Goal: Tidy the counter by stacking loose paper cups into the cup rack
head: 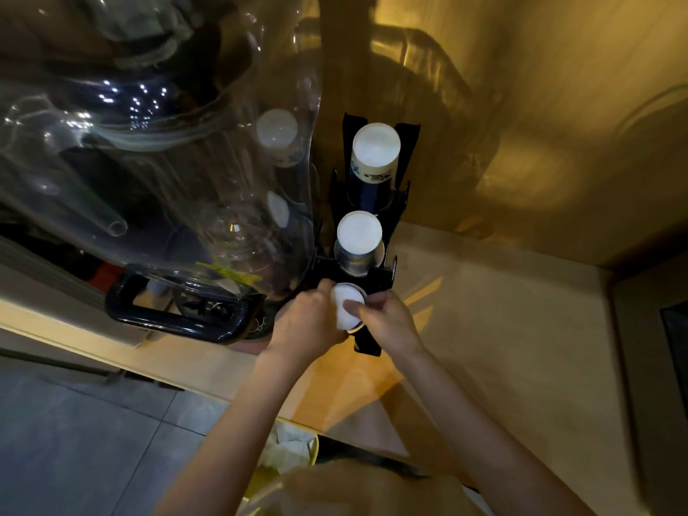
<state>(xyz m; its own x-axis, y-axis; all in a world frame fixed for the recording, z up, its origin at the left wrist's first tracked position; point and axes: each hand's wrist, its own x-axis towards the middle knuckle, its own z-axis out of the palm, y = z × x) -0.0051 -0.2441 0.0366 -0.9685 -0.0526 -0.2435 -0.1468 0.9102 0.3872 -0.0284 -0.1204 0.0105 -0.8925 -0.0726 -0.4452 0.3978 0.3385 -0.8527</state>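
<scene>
Both hands, left hand [309,318] and right hand [387,322], pinching one paper cup [346,305] at the cup rack [383,273] front slot; crooked push could crumple it or tip the rack.

The black plastic cup rack [376,270] stands on the wooden worktop [484,329], just beyond both hands; left hand [309,322] and right hand [387,318] flank its nearest white paper cup [346,303].
</scene>
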